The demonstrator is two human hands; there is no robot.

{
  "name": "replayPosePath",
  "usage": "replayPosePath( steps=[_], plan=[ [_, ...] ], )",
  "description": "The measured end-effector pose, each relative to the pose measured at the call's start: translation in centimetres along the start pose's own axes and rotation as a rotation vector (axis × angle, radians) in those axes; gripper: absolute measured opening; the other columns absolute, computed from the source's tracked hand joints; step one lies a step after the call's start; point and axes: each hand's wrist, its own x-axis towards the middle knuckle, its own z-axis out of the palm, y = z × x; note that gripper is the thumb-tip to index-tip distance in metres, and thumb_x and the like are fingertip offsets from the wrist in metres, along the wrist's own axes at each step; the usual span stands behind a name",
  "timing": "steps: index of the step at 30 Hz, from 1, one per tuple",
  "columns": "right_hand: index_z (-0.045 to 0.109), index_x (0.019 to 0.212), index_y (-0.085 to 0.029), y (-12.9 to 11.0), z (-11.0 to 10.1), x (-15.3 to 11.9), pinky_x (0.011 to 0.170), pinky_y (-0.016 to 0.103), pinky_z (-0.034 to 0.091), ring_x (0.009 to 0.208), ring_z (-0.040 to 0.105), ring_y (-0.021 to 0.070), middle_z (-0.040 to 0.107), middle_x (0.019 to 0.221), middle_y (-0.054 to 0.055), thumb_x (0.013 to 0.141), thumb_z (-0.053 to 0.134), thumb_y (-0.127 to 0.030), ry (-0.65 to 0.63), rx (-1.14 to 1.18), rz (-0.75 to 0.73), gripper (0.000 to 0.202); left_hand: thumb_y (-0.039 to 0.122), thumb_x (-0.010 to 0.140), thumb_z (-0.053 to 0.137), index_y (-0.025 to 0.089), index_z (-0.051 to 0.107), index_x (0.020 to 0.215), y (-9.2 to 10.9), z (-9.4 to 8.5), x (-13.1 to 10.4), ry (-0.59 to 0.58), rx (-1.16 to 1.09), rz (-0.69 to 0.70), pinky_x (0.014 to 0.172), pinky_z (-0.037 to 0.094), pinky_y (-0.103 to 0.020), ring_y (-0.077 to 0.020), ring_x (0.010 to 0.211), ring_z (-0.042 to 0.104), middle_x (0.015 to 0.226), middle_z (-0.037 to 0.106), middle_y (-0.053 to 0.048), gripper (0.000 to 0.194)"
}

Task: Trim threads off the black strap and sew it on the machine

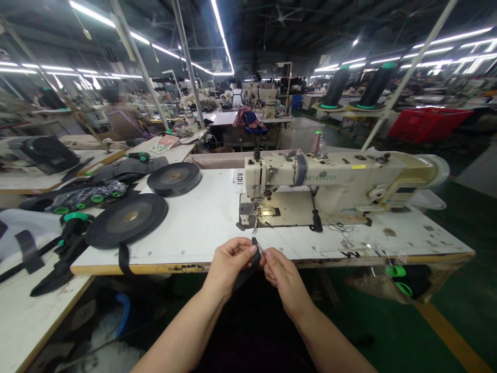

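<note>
Just in front of the sewing machine [318, 186], above the table's front edge, my left hand [236, 259] pinches a dark strap [254, 255] between thumb and fingers. My right hand [280, 269] is closed beside it on a small, thin metal tool [260, 247], which touches or nearly touches the strap's end. What kind of tool it is cannot be made out. The machine's needle area [255, 210] lies a little beyond both hands. Part of the strap hangs down below my left hand into shadow.
Two rolls of dark webbing [128, 217] [173, 177] lie on the white table [202, 217] at left. A screwdriver [316, 220] leans on the machine. Thread spools [97, 196] are further left, and bagged spools [407, 280] hang at right. A person [124, 116] sits back left.
</note>
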Motion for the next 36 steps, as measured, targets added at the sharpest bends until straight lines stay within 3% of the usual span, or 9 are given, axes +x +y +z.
replayPosePath(
  steps=[11, 21, 29, 36],
  plan=[
    [0.047, 0.076, -0.021, 0.5, 0.2, 0.5, 0.048, 0.025, 0.02, 0.053, 0.025, 0.0092, 0.027, 0.061, -0.006, 0.091, 0.052, -0.071, 0.034, -0.031, -0.049, 0.053, 0.041, 0.064, 0.091, 0.011, 0.071, 0.083, -0.4, 0.7, -0.1, -0.035, -0.087, -0.07, 0.054, 0.039, -0.017, -0.0063, 0.055, 0.054, 0.068, 0.068, -0.003, 0.041],
    [0.047, 0.076, -0.021, 1.0, 0.4, 0.6, 0.047, 0.025, 0.023, 0.053, 0.028, 0.0096, 0.032, 0.063, -0.005, 0.09, 0.049, -0.074, 0.106, -0.089, -0.08, 0.055, 0.036, 0.064, 0.092, 0.01, 0.071, 0.085, -0.6, 1.2, -0.2, -0.044, -0.225, -0.164, 0.057, 0.045, -0.015, -0.0064, 0.059, 0.059, 0.073, 0.068, -0.004, 0.039],
    [0.047, 0.073, -0.021, 1.4, 0.2, 0.7, 0.046, 0.025, 0.022, 0.052, 0.028, 0.0093, 0.031, 0.06, -0.006, 0.089, 0.048, -0.076, 0.141, -0.108, -0.069, 0.058, 0.034, 0.07, 0.089, 0.01, 0.07, 0.087, -0.6, 1.3, 0.0, -0.086, -0.235, -0.154, 0.059, 0.047, -0.017, -0.0095, 0.063, 0.063, 0.072, 0.069, -0.005, 0.035],
    [0.043, 0.073, -0.021, 1.1, 0.1, 0.6, 0.047, 0.025, 0.02, 0.053, 0.026, 0.0086, 0.028, 0.062, -0.006, 0.09, 0.049, -0.075, 0.103, -0.059, -0.054, 0.057, 0.034, 0.067, 0.09, 0.01, 0.069, 0.083, -0.5, 1.2, -0.5, -0.11, -0.185, -0.172, 0.051, 0.038, -0.014, -0.0042, 0.053, 0.052, 0.068, 0.065, -0.002, 0.035]
  ],
)
